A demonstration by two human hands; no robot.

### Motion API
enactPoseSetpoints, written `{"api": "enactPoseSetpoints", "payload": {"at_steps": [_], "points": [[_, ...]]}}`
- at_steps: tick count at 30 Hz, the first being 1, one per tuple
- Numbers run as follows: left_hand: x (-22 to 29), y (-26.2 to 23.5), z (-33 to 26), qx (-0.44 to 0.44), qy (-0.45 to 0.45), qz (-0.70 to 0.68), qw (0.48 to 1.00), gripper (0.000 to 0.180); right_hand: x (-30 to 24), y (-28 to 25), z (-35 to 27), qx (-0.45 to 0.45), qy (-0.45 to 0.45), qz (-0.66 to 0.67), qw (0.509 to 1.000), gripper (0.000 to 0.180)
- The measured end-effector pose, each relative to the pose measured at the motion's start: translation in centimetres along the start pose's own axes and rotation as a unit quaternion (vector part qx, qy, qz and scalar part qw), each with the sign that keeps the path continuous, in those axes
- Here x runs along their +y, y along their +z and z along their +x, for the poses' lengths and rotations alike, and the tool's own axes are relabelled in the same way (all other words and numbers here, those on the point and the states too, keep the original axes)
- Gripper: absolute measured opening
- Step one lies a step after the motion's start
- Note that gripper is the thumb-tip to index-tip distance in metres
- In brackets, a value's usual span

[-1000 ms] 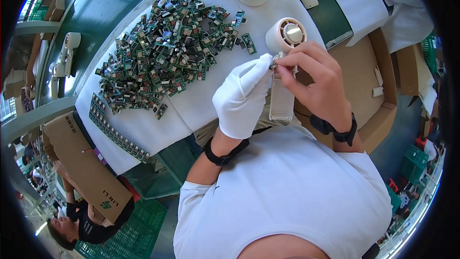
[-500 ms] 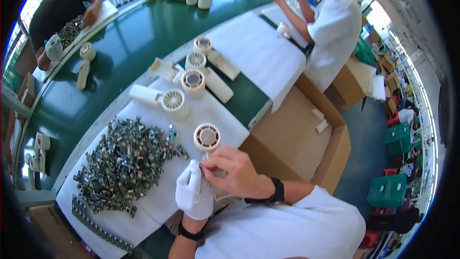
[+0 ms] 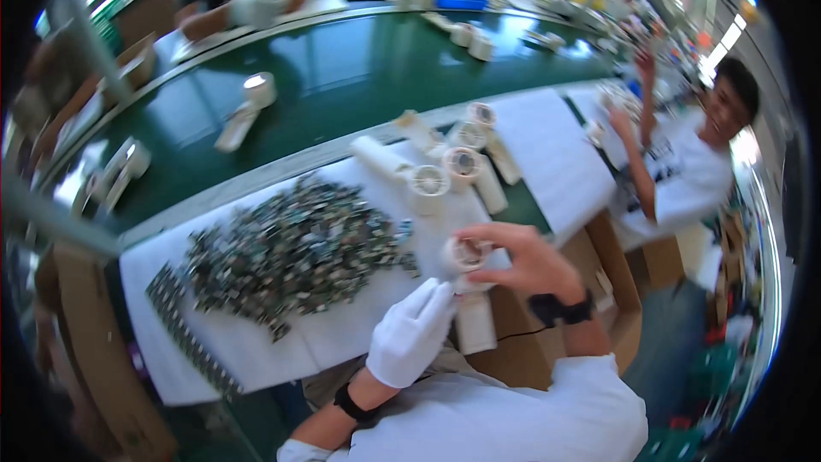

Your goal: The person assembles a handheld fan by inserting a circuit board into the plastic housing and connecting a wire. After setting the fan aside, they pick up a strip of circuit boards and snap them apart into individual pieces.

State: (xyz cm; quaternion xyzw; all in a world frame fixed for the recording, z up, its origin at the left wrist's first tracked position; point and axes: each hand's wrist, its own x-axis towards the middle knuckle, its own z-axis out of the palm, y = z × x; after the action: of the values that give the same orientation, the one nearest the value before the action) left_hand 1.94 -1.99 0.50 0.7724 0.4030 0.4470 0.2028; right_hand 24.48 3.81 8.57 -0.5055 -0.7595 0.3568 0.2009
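Note:
My bare right hand [image 3: 526, 261] is closed around the round head of a white handheld fan [image 3: 466, 254]. The fan's pale handle [image 3: 475, 325] hangs below it, over the table's near edge. Beside the fan's neck, my white-gloved left hand [image 3: 410, 334] has its fingers pressed together; what they pinch, if anything, is hidden. Left of my hands, a big heap of small green circuit boards [image 3: 291, 252] covers the white sheet [image 3: 282, 368]. Beyond the fan stand several more white handheld fans [image 3: 428, 186], some with their handle shells opened.
A strip of joined circuit boards [image 3: 190, 334] lies at the sheet's left end. An open cardboard box [image 3: 616, 269] stands to my right. Across runs a green conveyor belt [image 3: 333, 68] bearing more fans. A co-worker in white [image 3: 684, 171] sits at the right; others work across the belt.
My right hand has left the pinch with my left fingers and now grips the fan head. The fan has been raised off the sheet. The view has swung, shifting everything; blur has grown.

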Motion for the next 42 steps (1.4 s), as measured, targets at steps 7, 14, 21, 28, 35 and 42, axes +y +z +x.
{"api": "enactPoseSetpoints", "payload": {"at_steps": [7, 14, 21, 28, 35, 42], "points": [[-1.5, 0.6, -0.5, 0.015, -0.006, 0.213, 0.977, 0.039, -1.1, -8.1, 11.0, 0.048, -0.042, 0.076, 0.995, 0.056], [-1.7, 3.7, 1.4, -0.053, -0.076, 0.349, 0.932, 0.036, 2.1, -2.6, 35.4, 0.055, -0.028, -0.224, 0.973, 0.069], [-2.7, 3.0, 0.6, 0.036, 0.034, 0.303, 0.952, 0.034, 3.1, 0.3, 37.6, 0.072, 0.021, -0.372, 0.925, 0.072], [-2.3, 2.0, -0.1, -0.017, -0.037, 0.323, 0.946, 0.051, -5.9, -2.2, 17.7, -0.163, 0.038, -0.361, 0.917, 0.068], [-1.0, 1.4, 1.3, -0.090, -0.058, 0.287, 0.952, 0.053, -0.3, 0.9, 6.0, 0.098, -0.051, -0.104, 0.988, 0.059], [-1.9, -1.7, 1.5, -0.105, -0.113, -0.001, 0.988, 0.061, 1.5, -0.5, -3.0, 0.230, -0.060, 0.363, 0.901, 0.061]]}}
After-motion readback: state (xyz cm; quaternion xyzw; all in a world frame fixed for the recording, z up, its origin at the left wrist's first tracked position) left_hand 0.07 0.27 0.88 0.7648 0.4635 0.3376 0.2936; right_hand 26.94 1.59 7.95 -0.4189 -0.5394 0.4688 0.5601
